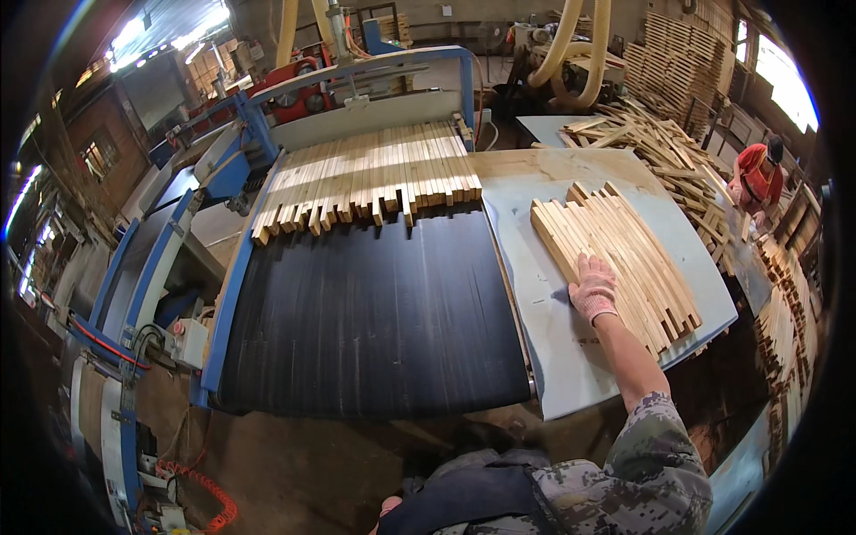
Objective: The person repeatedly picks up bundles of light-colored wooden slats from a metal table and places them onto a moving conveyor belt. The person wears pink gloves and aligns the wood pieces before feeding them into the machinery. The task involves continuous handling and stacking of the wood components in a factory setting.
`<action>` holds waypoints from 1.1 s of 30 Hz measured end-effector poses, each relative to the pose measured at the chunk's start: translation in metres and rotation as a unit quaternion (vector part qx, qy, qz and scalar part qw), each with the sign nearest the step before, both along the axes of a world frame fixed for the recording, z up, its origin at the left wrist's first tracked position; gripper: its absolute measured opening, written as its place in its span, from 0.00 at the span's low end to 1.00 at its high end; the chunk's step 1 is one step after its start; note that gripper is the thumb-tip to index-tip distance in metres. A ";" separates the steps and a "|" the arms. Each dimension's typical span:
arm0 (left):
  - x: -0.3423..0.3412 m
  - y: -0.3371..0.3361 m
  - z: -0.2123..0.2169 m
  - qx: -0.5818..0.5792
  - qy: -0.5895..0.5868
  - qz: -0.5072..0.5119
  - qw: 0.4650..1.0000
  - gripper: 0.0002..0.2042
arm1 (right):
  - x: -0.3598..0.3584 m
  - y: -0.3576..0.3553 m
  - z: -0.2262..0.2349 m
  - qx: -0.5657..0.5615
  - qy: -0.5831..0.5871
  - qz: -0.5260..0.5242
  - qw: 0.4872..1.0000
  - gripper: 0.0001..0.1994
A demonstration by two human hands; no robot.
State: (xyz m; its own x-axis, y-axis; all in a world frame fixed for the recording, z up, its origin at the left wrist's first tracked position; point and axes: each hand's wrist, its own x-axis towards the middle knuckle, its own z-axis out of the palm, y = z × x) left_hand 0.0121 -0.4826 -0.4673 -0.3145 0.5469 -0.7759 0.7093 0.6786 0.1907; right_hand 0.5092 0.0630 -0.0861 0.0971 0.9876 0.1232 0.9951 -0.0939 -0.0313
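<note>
Wood strips (629, 272) lie packed on the bench (557, 352), the right hand (593, 285) resting spread on them; whether the left hand (390, 506) grips anything, I cannot tell.

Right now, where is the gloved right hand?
In the head view, the right hand rests right of centre, on the left edge of the wooden strips, right of the black belt.

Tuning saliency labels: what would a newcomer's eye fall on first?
The wide black belt mid-picture, with a row of pale wood strips across its far end. Then, to its right, the pink-gloved right hand, resting on a batch of strips on a pale blue board.
</note>
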 end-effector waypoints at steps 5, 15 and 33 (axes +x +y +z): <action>-0.014 0.016 -0.001 -0.010 -0.006 -0.010 1.000 0.19 | 0.010 -0.006 0.000 0.011 -0.003 -0.003 1.000 0.41; -0.012 0.040 -0.010 0.017 -0.031 0.020 0.999 0.19 | 0.007 -0.002 -0.003 0.005 0.007 -0.002 1.000 0.43; 0.030 0.050 -0.027 0.055 -0.066 0.044 0.995 0.21 | 0.004 0.002 -0.003 -0.036 -0.005 -0.034 0.999 0.44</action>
State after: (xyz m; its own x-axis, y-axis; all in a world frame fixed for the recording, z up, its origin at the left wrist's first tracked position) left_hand 0.0419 -0.4323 -0.4939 -0.2636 0.6063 -0.7502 0.6120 0.7063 0.3558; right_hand 0.5135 0.0647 -0.0890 0.1642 0.9850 0.0530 0.9864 -0.1639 -0.0113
